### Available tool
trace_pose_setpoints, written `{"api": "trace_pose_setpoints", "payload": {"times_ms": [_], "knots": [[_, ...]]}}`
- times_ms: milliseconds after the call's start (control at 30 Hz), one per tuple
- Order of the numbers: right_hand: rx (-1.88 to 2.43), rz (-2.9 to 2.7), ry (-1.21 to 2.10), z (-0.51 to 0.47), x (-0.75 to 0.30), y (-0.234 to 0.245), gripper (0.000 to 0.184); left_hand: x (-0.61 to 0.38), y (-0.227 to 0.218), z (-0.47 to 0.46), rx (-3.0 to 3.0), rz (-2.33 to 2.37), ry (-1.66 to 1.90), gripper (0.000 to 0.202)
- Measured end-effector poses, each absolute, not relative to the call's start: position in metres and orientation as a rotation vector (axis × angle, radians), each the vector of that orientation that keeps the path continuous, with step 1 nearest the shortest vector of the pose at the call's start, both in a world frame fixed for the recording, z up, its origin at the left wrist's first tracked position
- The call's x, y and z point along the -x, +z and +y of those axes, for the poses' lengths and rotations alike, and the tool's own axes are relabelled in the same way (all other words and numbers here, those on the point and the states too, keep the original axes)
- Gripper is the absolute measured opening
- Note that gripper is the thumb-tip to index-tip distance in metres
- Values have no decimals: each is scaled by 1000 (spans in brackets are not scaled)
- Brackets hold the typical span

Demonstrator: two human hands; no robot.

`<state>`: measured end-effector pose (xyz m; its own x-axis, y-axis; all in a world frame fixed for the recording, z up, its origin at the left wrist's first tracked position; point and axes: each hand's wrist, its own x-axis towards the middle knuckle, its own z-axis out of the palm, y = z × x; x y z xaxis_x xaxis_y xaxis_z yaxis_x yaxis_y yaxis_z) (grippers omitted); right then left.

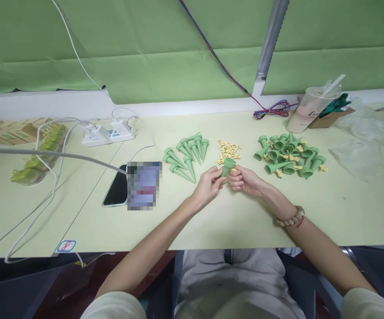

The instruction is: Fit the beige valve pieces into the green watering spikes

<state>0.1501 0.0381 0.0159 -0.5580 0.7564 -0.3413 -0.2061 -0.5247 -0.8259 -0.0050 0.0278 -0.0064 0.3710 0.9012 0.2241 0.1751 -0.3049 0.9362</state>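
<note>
My left hand grips a green plastic watering spike, its wide cup end tilted up. Against the spike's side, my right hand is closed on a small yellow plastic piece, mostly hidden by the fingers. Just beyond both hands lies a loose pile of small yellow pieces. Several green spikes are laid out to the left, points toward me. On the right is a heap of green spikes, some with yellow pieces showing in them.
Two phones, one black-screened and one blurred, lie left of my arms. A power strip, white cables and a yellow-green package are farther left. A drink cup, cardboard box and clear plastic bags stand back right.
</note>
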Motion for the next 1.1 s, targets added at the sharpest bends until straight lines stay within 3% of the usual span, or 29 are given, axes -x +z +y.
{"api": "trace_pose_setpoints", "payload": {"times_ms": [100, 233, 333, 433, 600, 800, 1000, 1100], "knots": [[1050, -1130, 1952, 40, -150, 13, 41, 1, -8, 28, -1650, 955, 1028, 17], [1365, -1512, 1322, 42, -154, 5, 47, -7, -9, 26, -1411, 944, 1032, 19], [1396, -1832, 779, 43, -158, 3, 41, -8, -6, 26, -1161, 901, 961, 31], [1298, -2051, 587, 43, -159, 3, 31, -5, -2, 27, -1034, 914, 918, 33], [1356, -2171, 590, 44, -154, 0, 29, -1, -1, 29, -1023, 991, 914, 30], [1337, -1929, 752, 41, -148, -2, 39, 0, -1, 28, -1051, 1003, 907, 26], [1132, -1493, 1409, 45, -142, -9, 50, 1, -7, 35, -1329, 1027, 1098, 14], [1087, -1401, 1518, 47, -141, -10, 51, 0, -10, 39, -1399, 1049, 1130, 14]]}}
